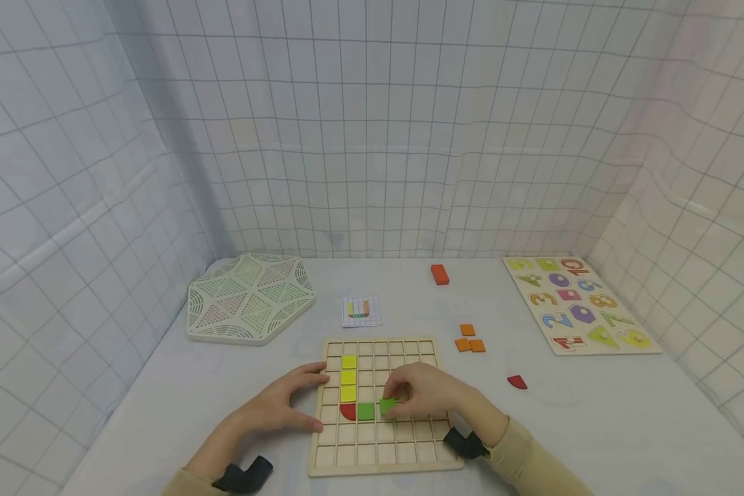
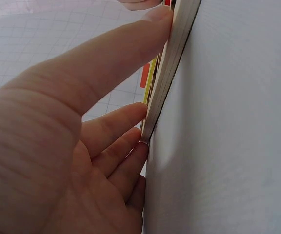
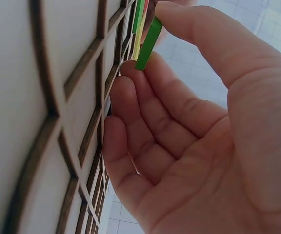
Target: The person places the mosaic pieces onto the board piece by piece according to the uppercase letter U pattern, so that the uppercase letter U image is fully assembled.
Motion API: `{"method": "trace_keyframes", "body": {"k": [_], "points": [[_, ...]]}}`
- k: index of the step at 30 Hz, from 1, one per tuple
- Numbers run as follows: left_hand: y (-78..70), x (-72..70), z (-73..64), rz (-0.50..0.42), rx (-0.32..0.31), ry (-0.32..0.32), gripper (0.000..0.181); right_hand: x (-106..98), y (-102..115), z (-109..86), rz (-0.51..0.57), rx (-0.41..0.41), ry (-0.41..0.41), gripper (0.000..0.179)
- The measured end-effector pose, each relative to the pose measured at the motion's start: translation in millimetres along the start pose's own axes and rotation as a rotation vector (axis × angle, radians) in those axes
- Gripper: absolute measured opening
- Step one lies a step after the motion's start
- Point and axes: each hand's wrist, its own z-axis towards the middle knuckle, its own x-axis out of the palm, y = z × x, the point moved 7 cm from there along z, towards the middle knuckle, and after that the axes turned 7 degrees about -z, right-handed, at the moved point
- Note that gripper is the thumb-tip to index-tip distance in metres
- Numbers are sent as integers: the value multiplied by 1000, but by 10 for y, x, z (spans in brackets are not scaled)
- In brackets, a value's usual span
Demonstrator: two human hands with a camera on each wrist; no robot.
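Observation:
A wooden grid board (image 1: 347, 455) lies in front of me. Three yellow square tiles (image 1: 348, 377) form a column in its cells, with a red quarter-circle tile (image 1: 348, 411) below them and a green square tile (image 1: 366, 412) to the right of the red one. Between thumb and fingers my right hand (image 1: 424, 389) pinches a second green square tile (image 3: 149, 44), tilted over the cell beside the placed green one. My left hand (image 1: 282, 399) rests its thumb and fingertips on the board's left edge, fingers fairly straight.
Behind the board lies a pattern card (image 1: 362, 311). Three orange square tiles (image 1: 468, 330) and a red quarter-circle piece (image 1: 517, 381) lie to the right. Farther back are a red block (image 1: 439, 274), a number puzzle board (image 1: 583, 306) and a white hexagonal latticed object (image 1: 251, 297).

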Motion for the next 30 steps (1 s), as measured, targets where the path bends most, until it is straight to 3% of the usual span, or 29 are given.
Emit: {"method": "trace_keyframes", "body": {"k": [10,30], "points": [[-13,-1,-3,-17,3,5,72,8,17,13,-41,-32,-18,20],[-12,1,3,14,6,1,73,13,-5,19,-52,-13,-28,20]]}}
